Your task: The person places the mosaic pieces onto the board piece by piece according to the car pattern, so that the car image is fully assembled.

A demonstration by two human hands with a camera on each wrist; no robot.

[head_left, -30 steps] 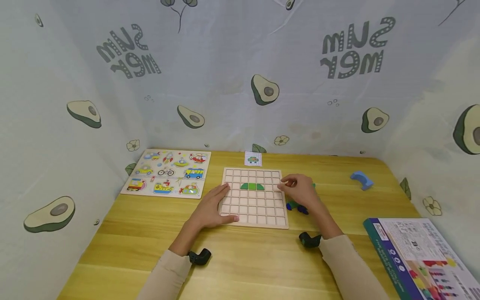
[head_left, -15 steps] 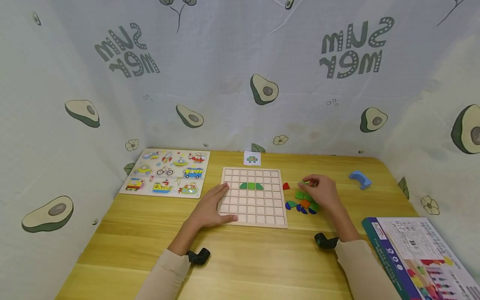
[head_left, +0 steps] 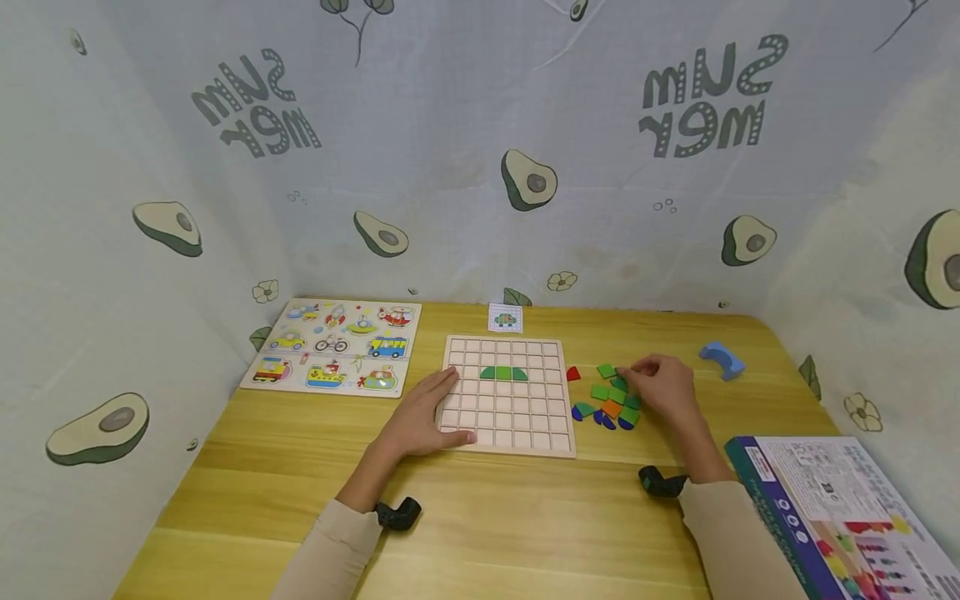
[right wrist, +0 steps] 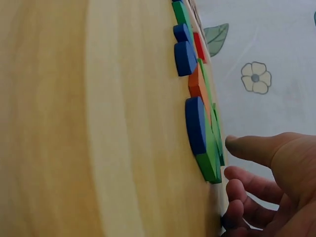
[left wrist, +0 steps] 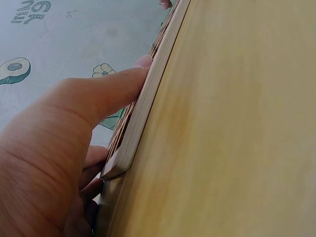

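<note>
A wooden grid board [head_left: 506, 417] lies in the middle of the table, with a green square and two rounded green pieces [head_left: 503, 373] in a row on it. My left hand [head_left: 420, 417] rests along its left side; in the left wrist view the thumb [left wrist: 113, 91] lies over the near edge. To the right of the board is a pile of small coloured pieces [head_left: 611, 404], green, blue and orange. My right hand [head_left: 663, 387] is at the pile's right side, fingertips close to a green piece. In the right wrist view a gap shows between thumb and fingers.
A red piece [head_left: 573, 373] lies by the board's right edge. Behind the board is a small turtle picture card [head_left: 506, 318]. A vehicle puzzle board [head_left: 330, 346] is at left, a blue arch block [head_left: 723, 360] at right, and a printed box [head_left: 840, 508] at front right.
My right hand has moved right, from the board's right edge to the far side of the pile, uncovering the red piece and the coloured pieces. The left hand has stayed in place.
</note>
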